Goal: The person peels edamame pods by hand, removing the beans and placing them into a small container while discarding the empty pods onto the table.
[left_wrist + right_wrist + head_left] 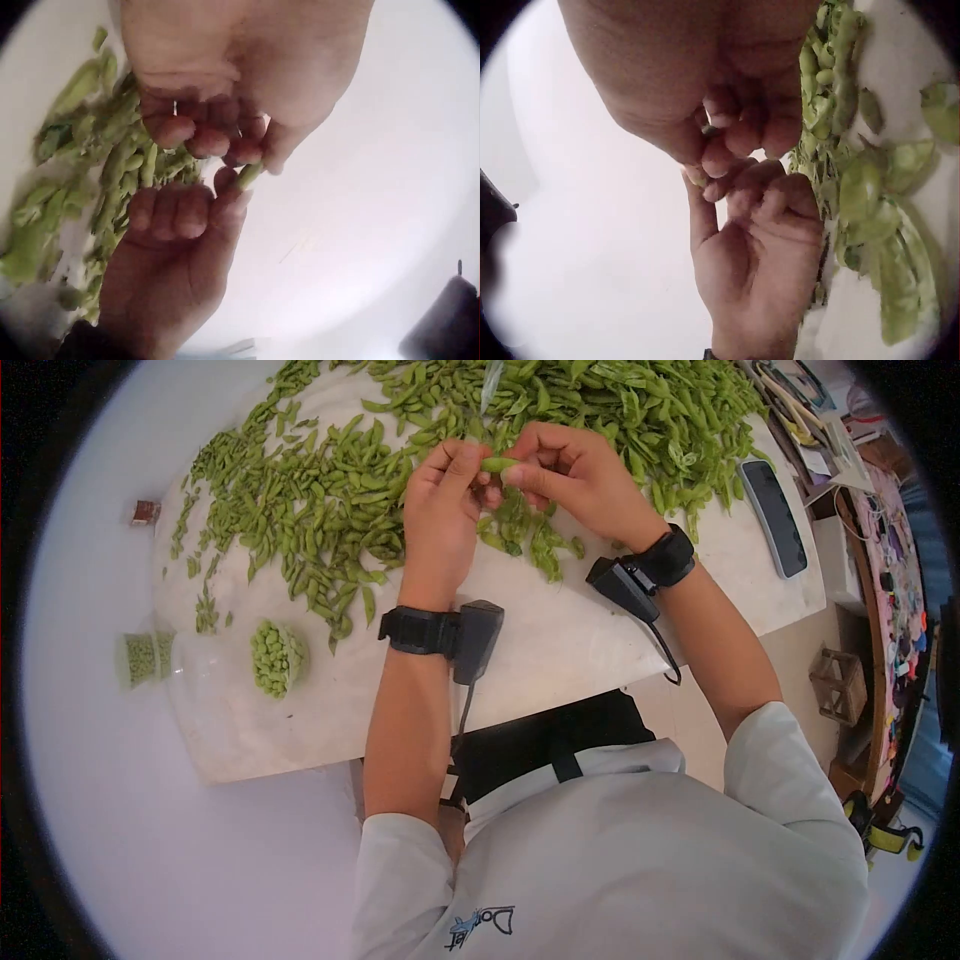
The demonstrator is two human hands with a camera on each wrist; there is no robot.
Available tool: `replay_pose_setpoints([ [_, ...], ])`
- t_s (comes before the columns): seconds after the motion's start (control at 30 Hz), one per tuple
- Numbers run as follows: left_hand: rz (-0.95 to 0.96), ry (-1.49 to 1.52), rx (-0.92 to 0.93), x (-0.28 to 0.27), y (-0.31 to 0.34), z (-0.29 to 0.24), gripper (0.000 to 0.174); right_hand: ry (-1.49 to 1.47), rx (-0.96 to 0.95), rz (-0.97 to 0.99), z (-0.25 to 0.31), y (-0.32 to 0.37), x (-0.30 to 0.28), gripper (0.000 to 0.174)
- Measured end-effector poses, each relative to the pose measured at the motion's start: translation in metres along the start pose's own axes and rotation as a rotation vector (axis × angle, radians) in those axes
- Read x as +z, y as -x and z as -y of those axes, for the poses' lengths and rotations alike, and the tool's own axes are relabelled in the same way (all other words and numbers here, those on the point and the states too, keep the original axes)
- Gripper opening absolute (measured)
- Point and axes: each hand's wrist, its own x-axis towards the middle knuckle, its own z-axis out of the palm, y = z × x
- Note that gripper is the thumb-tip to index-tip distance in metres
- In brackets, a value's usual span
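Observation:
A green edamame pod [497, 464] is pinched between both hands above the table. My left hand [440, 520] grips its left end between thumb and curled fingers. On the other end, my right hand [585, 478] pinches with thumb and forefinger. In the left wrist view the pod [250, 175] shows as a short green piece between the fingertips. Fingers cover most of the pod [697, 176] in the right wrist view. Opened pods [545, 545] lie on the table just below the hands.
Whole pods [340, 510] spread over the table's left and far side, with a heap of pods [650, 415] at the back right. A clear container of shelled beans [277, 658] stands front left. A phone [775, 518] lies near the right edge of the white table [560, 650].

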Motion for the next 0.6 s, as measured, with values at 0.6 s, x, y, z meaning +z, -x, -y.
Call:
replay_pose_setpoints([
  [0.6,-0.113,-0.194,0.054,0.003,-0.001,-0.014,0.013,0.096,-0.132,-0.236,0.001,0.001,0.002,0.018],
])
